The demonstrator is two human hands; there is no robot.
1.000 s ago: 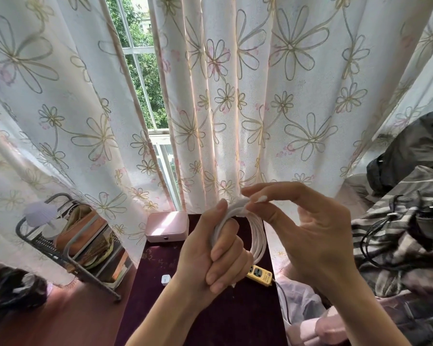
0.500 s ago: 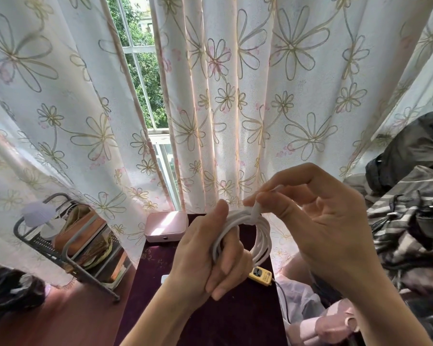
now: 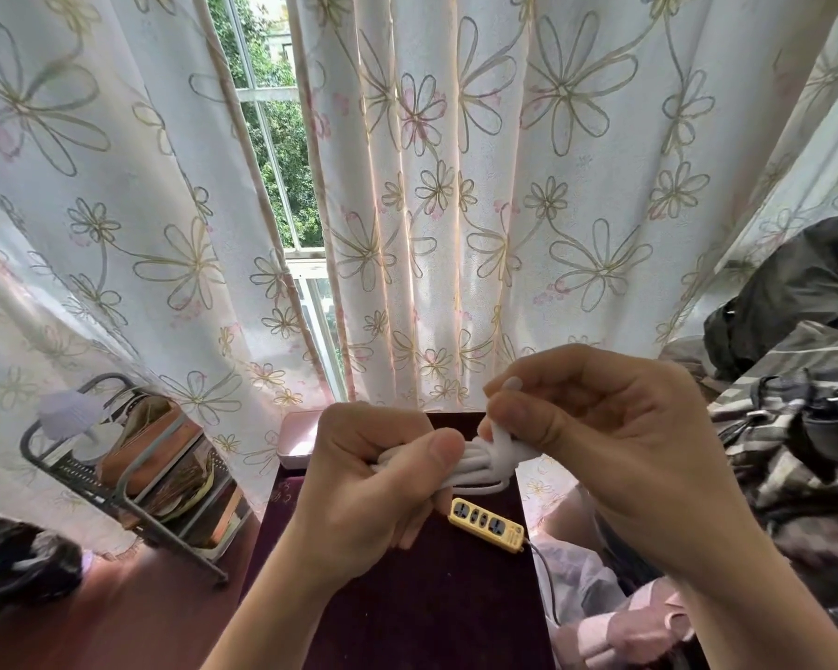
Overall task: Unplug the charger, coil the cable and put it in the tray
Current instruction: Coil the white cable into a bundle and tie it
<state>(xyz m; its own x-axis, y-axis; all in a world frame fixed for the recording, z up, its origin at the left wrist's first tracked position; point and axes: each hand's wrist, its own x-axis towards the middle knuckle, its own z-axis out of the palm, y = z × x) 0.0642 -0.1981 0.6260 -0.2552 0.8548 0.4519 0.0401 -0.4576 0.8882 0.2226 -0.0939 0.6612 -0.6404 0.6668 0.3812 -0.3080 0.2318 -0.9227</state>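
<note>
My left hand (image 3: 378, 481) is closed in a fist around the white cable (image 3: 475, 464), thumb pressed over the top of the bundle. A second ago that bundle hung as an open, upright ring from this hand; now I have it laid over sideways and squeezed flat, the strands running together towards the right. My right hand (image 3: 615, 442) has dropped from above the loop to the bundle's right end, fingers curled tight, thumb and forefinger pinching the last white turn wound across the strands. I judge the coiling as almost done: this looks like the tail being cinched so the coil holds its shape. I cannot see the charger body itself.

Just beyond and below my hands, the yellow power strip (image 3: 487, 523) lies on the dark maroon table (image 3: 407, 597) with no plug in the sockets I can see, so the unplugging appears finished. Behind my left hand, a pink box (image 3: 295, 440) sits at the table's far edge; it may be the tray, though I cannot confirm that. Further left is a wire rack (image 3: 117, 486), and the flowered curtains (image 3: 504, 186) hang behind.
</note>
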